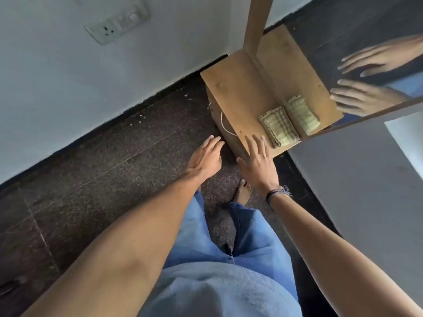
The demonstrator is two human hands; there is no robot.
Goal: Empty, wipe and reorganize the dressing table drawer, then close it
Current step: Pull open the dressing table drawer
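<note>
A pale blue ribbed shirt (217, 291) fills the bottom of the view. Just past it are loose blue cotton trousers (251, 236) and one bare foot (242, 191). They stand on a dark, speckled stone floor (114, 168) with thin lines between its slabs.

Both arms reach forward. The left hand (206, 156) is held low beside the front of the table, its fingers straight and close together, holding nothing. The right hand (258, 161) has its fingers spread wide over the near corner of the table top. I cannot tell if it touches the wood. Dark thread bands (277, 193) go round its wrist.

The small light brown wooden dressing table (235, 92) is boxy, with a flat, smooth top and sharp corners. Its brown wooden drawer (217, 115) is in the front face, just past the left hand, and looks pushed in. A thin white curved handle (225, 126) sits on it.

A folded green checked cloth (279, 125) lies on the top, near the right fingertips. It looks soft and woven.

Behind it stands a tall mirror (366, 30) in a wooden frame. It shows the cloth and both hands again.

Farthest away are a plain white painted wall (68, 76) and a white plastic switch plate (116, 25).
</note>
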